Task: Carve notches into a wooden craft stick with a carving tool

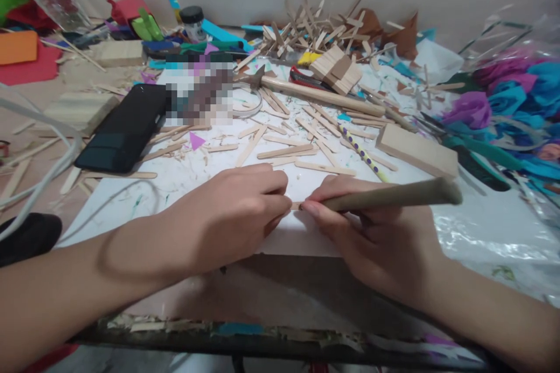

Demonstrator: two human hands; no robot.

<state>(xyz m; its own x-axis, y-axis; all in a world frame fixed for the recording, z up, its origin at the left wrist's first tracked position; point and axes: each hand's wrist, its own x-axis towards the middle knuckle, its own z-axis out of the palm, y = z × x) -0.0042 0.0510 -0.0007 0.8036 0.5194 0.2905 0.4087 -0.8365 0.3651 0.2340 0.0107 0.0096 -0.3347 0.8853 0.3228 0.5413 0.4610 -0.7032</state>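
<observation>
Close to the near edge of the white sheet (105,201), my left hand (236,210) is closed, fingers curled over a small craft stick piece (296,206). Only the stick's end shows between the two hands. My right hand (394,239) grips a tool with a long olive-brown handle (389,197), its butt pointing right. The tool's working end is hidden by the fingers, so its kind is not clear. My right thumb and fingertips meet at the stick's end. Several loose craft sticks (284,151) lie just beyond my hands.
A black phone (125,128) lies left, beside white cables (65,169). A hammer (324,96) crosses the sheet behind the sticks. Wooden block (415,150) and green-handled pliers (479,166) sit right, near blue and purple crepe paper (511,93). Piled sticks (310,26) stand at the back.
</observation>
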